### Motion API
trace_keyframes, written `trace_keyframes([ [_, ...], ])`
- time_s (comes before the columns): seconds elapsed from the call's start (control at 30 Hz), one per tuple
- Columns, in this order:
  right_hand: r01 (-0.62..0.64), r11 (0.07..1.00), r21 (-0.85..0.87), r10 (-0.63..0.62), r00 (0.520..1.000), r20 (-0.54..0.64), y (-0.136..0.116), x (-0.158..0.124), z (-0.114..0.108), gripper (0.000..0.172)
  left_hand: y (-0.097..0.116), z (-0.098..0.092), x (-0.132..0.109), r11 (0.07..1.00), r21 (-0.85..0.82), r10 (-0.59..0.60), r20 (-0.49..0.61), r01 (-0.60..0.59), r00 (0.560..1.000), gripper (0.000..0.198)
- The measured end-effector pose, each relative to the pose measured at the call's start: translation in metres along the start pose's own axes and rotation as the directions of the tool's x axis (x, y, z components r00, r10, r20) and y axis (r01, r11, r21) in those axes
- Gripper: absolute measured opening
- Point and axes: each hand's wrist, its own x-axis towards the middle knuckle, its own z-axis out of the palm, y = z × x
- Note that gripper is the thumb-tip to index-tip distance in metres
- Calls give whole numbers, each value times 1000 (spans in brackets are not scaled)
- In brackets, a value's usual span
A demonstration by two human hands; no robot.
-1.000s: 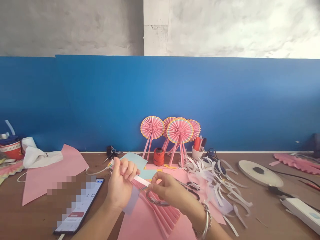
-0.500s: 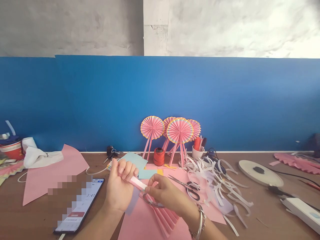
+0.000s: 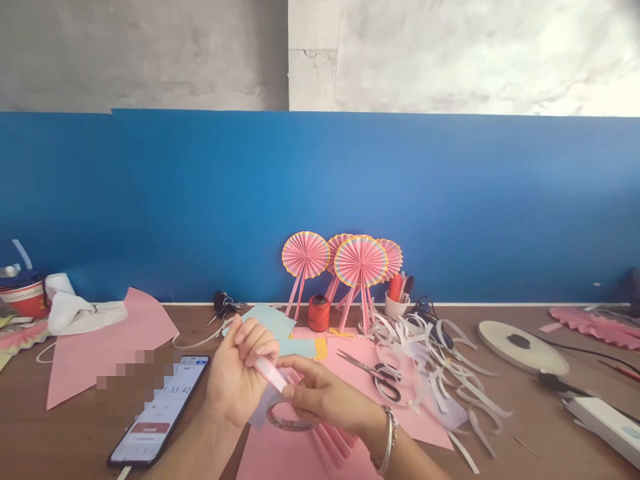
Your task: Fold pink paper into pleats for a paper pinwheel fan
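Note:
My left hand [image 3: 240,373] is closed, its curled fingers gripping one end of a narrow pink paper strip [image 3: 271,374]. At the strip's lower right end, my right hand [image 3: 327,393] pinches with thumb and forefinger. A roll of tape [image 3: 286,415] hangs just below the right fingers; part of it is hidden behind them. Pleated pink paper [image 3: 333,441] lies under my right wrist on a flat pink sheet [image 3: 280,460]. Scissors [image 3: 373,373] with black handles rest half open to the right of my hands.
Several pink pleated rosettes [image 3: 360,261] stand at the blue panel beside a red thread spool [image 3: 319,313]. Curled white strips [image 3: 465,393] litter the right. A phone [image 3: 160,413] lies left; a round white lid-like disc [image 3: 523,348] and a white power strip [image 3: 600,427] sit right.
The tape roll has swung down and left and now shows more clearly below my right hand. My right fingers have shifted slightly left and lower along the strip.

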Motion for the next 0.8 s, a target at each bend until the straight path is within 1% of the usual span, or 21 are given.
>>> trace_keyframes([
  [0.07,-9,1000,1,9,1000,-2,1,0,0,38,1,1,0,1000,14,0,10,0,1000,42],
  [0.17,-46,999,-9,46,998,-45,1,1,2,39,1,1,2,996,81,27,35,-30,999,43],
  [0.23,-62,998,-23,59,992,-113,2,2,3,43,0,-1,5,972,204,105,47,-112,993,42],
  [0.27,-57,998,-35,51,987,-151,2,2,2,45,-1,-3,6,943,290,152,55,-161,987,38],
  [0.33,-26,996,-80,8,977,-214,1,3,0,45,-3,-7,9,849,480,206,83,-221,975,34],
  [0.37,-13,992,-122,-17,971,-238,0,2,-2,44,-4,-10,10,790,574,197,97,-216,976,42],
  [0.43,-19,973,-228,-50,955,-293,-3,1,-7,40,-6,-16,12,649,744,127,99,-158,987,57],
  [0.47,-37,957,-286,-60,944,-324,-5,-1,-10,38,-8,-19,12,564,817,81,87,-118,993,57],
  [0.53,-85,915,-395,-79,921,-380,-10,-4,-15,34,-11,-23,13,398,916,-4,62,-55,998,43],
  [0.57,-111,891,-440,-82,914,-397,-13,-6,-16,32,-13,-24,14,336,941,-29,52,-39,998,33],
  [0.6,-139,868,-476,-80,908,-410,-15,-7,-17,30,-15,-26,14,296,955,-32,44,-32,999,25],
  [0.63,-169,845,-508,-79,899,-430,-17,-8,-17,28,-17,-27,15,277,960,-9,41,-37,999,21],
  [0.67,-200,819,-537,-85,885,-458,-19,-9,-17,25,-19,-29,15,270,961,39,40,-50,998,21],
  [0.73,-271,760,-591,-114,839,-532,-21,-9,-14,23,-24,-33,15,259,963,158,32,-73,987,24],
  [0.8,-352,700,-621,-148,780,-608,-21,-8,-11,23,-27,-36,15,243,965,257,33,-98,966,26],
])
